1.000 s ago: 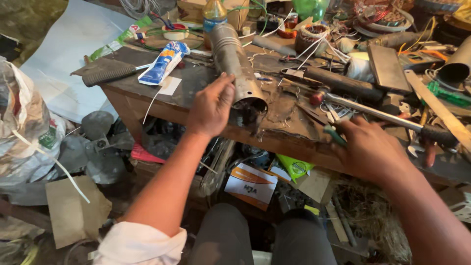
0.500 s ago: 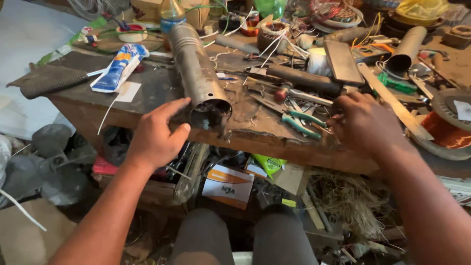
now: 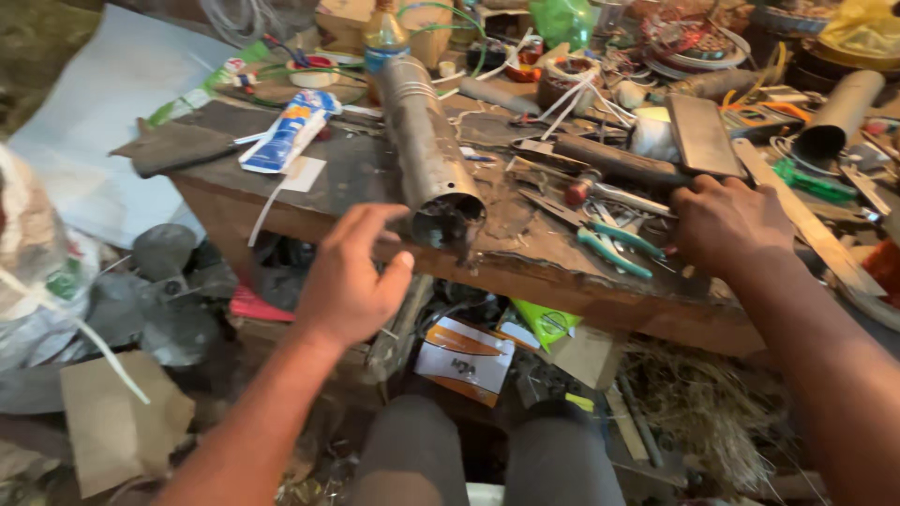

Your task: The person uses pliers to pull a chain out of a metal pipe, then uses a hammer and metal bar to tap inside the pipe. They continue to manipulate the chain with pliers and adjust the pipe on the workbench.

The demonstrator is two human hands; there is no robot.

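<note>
The left hand (image 3: pixel 352 276), fingers apart, should close firmly around the metal tube (image 3: pixel 427 159) lying at the workbench (image 3: pixel 600 290) front edge, while the right hand (image 3: pixel 727 225) rests curled over the pliers (image 3: pixel 614 245), grip unclear

one camera only, worn on the person's head, looks steeply down and forward over the near edge of a cluttered wooden workbench (image 3: pixel 600 290), close enough that both forearms run in from the bottom corners and the knees show just below that edge. the bench fills the upper half and slants down to the right, so the view sits slightly tilted, with floor litter below and left of the bench. no second view is there to share any part of it.
</note>
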